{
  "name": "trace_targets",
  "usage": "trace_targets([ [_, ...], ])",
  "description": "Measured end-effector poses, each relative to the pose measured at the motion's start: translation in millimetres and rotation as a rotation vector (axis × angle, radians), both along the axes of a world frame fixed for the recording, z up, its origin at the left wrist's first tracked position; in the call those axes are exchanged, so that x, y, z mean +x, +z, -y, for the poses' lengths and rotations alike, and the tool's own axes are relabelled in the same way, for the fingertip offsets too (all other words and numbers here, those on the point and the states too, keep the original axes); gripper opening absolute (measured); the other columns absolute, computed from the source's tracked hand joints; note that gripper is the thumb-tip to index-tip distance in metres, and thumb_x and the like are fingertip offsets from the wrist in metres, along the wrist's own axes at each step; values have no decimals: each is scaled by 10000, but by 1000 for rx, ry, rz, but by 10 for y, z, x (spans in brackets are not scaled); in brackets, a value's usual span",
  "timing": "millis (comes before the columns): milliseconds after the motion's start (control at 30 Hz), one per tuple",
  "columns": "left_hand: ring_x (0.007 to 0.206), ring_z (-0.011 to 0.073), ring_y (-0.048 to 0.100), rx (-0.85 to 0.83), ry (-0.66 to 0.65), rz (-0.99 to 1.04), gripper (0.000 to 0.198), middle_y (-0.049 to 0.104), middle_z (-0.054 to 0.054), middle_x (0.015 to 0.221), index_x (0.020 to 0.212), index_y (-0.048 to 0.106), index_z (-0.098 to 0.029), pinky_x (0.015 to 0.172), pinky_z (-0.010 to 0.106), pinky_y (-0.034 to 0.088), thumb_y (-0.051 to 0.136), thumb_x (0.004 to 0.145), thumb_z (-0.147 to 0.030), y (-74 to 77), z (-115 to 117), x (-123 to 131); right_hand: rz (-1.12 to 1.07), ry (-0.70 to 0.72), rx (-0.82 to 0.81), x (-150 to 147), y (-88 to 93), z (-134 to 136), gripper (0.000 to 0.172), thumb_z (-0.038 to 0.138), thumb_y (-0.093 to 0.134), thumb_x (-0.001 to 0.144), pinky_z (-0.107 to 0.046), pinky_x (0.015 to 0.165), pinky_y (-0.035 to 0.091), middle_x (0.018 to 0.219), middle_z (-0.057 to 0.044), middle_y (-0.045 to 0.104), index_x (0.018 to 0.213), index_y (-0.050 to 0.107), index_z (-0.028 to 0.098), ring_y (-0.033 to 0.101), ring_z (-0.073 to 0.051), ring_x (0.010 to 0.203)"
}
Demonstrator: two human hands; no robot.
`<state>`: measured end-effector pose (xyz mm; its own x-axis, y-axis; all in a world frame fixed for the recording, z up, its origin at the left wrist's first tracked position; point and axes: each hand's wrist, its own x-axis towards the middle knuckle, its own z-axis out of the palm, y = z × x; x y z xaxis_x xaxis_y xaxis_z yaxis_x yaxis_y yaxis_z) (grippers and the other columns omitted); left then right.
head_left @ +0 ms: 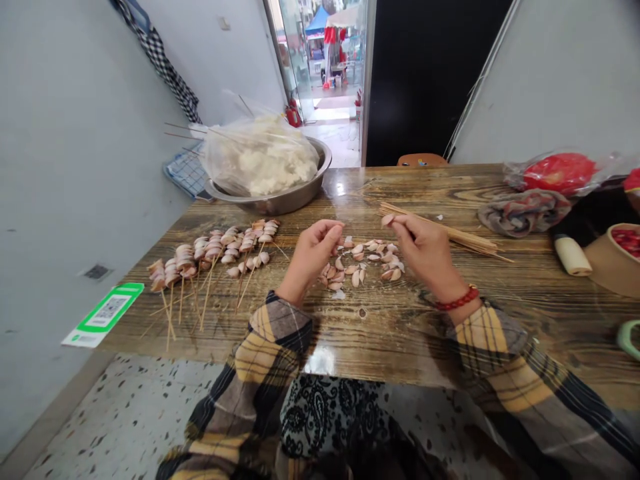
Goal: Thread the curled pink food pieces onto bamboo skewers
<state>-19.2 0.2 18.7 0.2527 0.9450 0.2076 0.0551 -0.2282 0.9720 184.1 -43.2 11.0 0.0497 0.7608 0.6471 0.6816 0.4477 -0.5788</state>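
Between the thumb and fingers of my right hand [425, 250] is a garlic clove [387, 220], raised above the table. My left hand [316, 257] is closed in a pinch across from it; what it holds, if anything, is too small or hidden to make out. Loose garlic cloves [356, 277] lie scattered on the table below and between my hands. To the left, several garlic skewers [215, 243] rest in a row, their sticks pointing toward me. A bundle of bare bamboo skewers [460, 237] lies just beyond my right hand.
A metal basin [280, 202] with a plastic bag of pale food [270, 160] stands at the back left of the wooden table [380, 340]. At right are a crumpled cloth [525, 212], a red bagged item [560, 172] and a tan bowl [617, 263]. A green-white code card [107, 313] sits at the left edge.
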Motion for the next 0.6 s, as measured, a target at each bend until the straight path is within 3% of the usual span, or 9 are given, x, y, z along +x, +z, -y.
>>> trace_targets([
  [100, 576, 116, 475, 138, 65, -393, 234, 569, 5, 610, 684, 624, -148, 559, 230, 336, 609, 796, -352, 2, -80, -140, -37, -50, 32, 109, -5, -32, 240, 279, 454, 941, -324, 827, 494, 984, -56, 728, 952, 680, 199, 672, -218, 924],
  [200, 620, 148, 505, 171, 36, -862, 249, 612, 27, 654, 683, 625, -166, 578, 253, 318, 604, 784, -392, 17, -70, -188, -25, -30, 61, 120, -25, -49, 224, 269, 467, 937, -324, 837, 494, 993, -52, 729, 946, 681, 201, 675, -216, 926],
  [300, 639, 169, 524, 159, -23, -1187, 272, 641, 49, 706, 711, 636, -184, 574, 268, 297, 626, 750, -453, 32, -24, -157, 4, 1, 67, 95, -39, -58, 216, 245, 469, 939, -323, 855, 492, 1006, -49, 727, 946, 680, 202, 674, -212, 934],
  [367, 643, 173, 528, 188, -81, -1285, 241, 643, 55, 721, 718, 633, -190, 572, 273, 289, 618, 753, -428, 27, -7, -120, 19, 0, 63, 87, -40, -64, 210, 234, 472, 941, -323, 863, 491, 1008, -47, 726, 950, 679, 205, 673, -210, 938],
  [500, 678, 174, 542, 261, -188, -1290, 146, 646, 63, 768, 754, 623, -188, 601, 275, 317, 533, 808, -289, -4, -17, -67, 25, 3, 54, 92, -39, -78, 209, 229, 465, 949, -312, 858, 497, 1016, -42, 723, 961, 672, 207, 670, -200, 942],
  [600, 677, 174, 534, 271, -183, -1264, 114, 638, 58, 764, 782, 616, -188, 609, 276, 327, 533, 805, -263, -26, -36, -72, 33, 9, 51, 96, -48, -85, 210, 227, 467, 949, -310, 858, 500, 1001, -44, 726, 963, 675, 201, 673, -199, 930],
])
